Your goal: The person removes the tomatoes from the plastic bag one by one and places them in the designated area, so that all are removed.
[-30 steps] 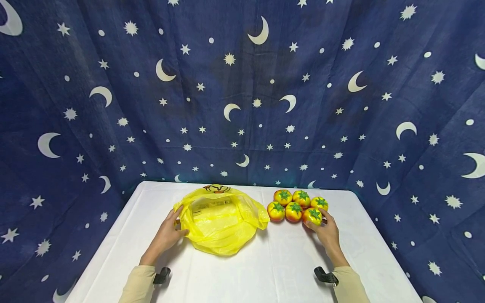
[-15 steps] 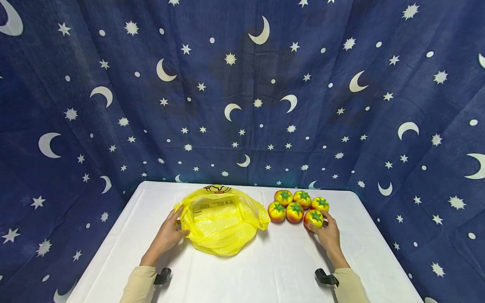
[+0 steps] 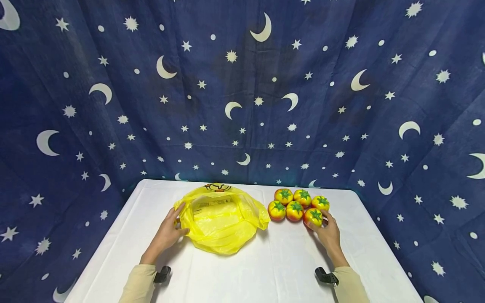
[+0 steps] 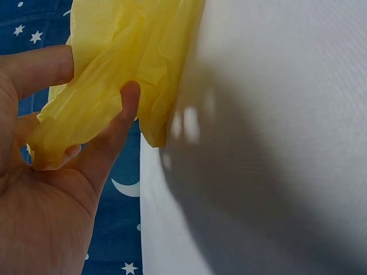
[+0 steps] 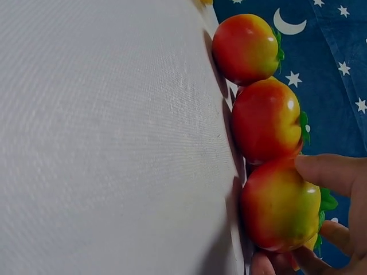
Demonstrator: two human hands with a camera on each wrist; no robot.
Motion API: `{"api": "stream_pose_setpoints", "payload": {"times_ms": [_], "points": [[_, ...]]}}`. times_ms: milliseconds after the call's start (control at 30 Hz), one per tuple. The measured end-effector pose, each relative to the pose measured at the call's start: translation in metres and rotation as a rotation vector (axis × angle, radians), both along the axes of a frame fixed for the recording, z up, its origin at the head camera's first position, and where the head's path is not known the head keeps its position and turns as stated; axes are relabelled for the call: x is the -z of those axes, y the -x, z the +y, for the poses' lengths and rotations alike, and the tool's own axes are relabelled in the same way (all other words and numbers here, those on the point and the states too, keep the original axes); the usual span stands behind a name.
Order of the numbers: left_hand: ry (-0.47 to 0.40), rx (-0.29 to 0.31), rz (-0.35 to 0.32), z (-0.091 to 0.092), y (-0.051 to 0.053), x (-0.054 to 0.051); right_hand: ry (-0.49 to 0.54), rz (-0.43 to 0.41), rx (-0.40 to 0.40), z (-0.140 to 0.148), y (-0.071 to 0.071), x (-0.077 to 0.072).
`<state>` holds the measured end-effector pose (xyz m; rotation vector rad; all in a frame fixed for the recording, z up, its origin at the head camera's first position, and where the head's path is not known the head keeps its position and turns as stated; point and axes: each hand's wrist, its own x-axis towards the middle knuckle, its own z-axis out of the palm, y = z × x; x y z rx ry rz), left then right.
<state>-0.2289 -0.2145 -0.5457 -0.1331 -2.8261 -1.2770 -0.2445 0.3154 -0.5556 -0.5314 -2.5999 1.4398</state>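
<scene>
A yellow plastic bag (image 3: 223,242) lies on the white table with its mouth spread wide. My left hand (image 3: 166,231) holds the bag's left side; in the left wrist view the thin film (image 4: 97,109) hangs between thumb and fingers. To the right are several red-and-yellow tomatoes (image 3: 294,211) with green leafy tops, set close together in two rows. My right hand (image 3: 329,233) grips the front right tomato (image 3: 313,216). In the right wrist view the thumb lies against that tomato (image 5: 281,206), and other fingers reach round its far side, partly hidden.
A white cloth covers the table (image 3: 250,277). Behind and beside it hangs a dark blue curtain (image 3: 242,122) with moons and stars. A black bracket sits at each wrist, the left bracket (image 3: 162,275) and the right bracket (image 3: 325,275).
</scene>
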Motion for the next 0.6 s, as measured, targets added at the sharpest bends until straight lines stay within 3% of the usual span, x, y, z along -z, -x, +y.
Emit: {"api": "stream_pose_setpoints", "payload": {"times_ms": [300, 433, 600], "points": [[-0.060, -0.019, 0.048, 0.001, -0.006, -0.001, -0.051, 0.038, 0.051, 0.001, -0.005, -0.007], [-0.091, -0.028, 0.076, 0.000, -0.008, 0.000, -0.066, 0.156, 0.086, 0.001, -0.007, -0.011], [-0.091, -0.096, 0.183, 0.002, -0.013, -0.004, -0.117, 0.292, 0.079, -0.005, -0.012, -0.021]]}}
